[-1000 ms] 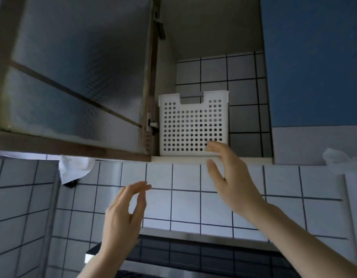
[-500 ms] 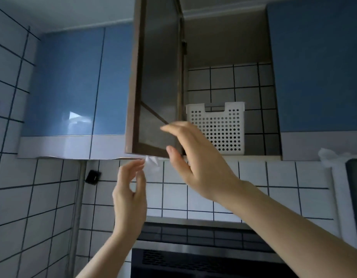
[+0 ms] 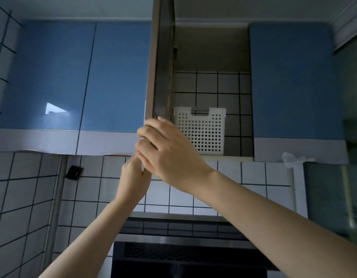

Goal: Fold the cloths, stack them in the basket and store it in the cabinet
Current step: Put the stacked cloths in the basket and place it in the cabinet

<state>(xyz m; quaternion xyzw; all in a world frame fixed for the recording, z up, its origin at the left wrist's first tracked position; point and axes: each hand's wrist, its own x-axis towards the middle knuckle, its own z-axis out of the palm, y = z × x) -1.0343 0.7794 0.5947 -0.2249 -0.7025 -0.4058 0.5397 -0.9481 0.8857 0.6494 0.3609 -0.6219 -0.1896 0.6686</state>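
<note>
The white perforated basket [image 3: 200, 131] stands inside the open cabinet [image 3: 212, 57], on the cabinet floor, at the left side of the opening and in front of the tiled back wall. Seen from the right hand [image 3: 165, 151], the basket is at about 2 o'clock, near but not touching; part of its lower left corner is covered by the hand. The cloths cannot be seen inside the basket from this low angle.

The right hand is raised across the lower edge of the cabinet door [image 3: 160, 63], which stands out toward the camera almost edge-on. Its fingers [image 3: 148, 133] are bent over the bottom of the door edge, so it appears to hold the door there. The left hand [image 3: 133, 177] is just below it, at about 7 o'clock from the right hand, with the fingers pointing up and touching the right hand or the door bottom; I cannot tell if it holds anything.

Compared with half a second ago, the right hand has gone from spread fingers near the door to a curled hold on its edge, and the left hand has risen to meet it. The door now shows less of its inner face. The basket has stayed in the same place in the cabinet.
</note>
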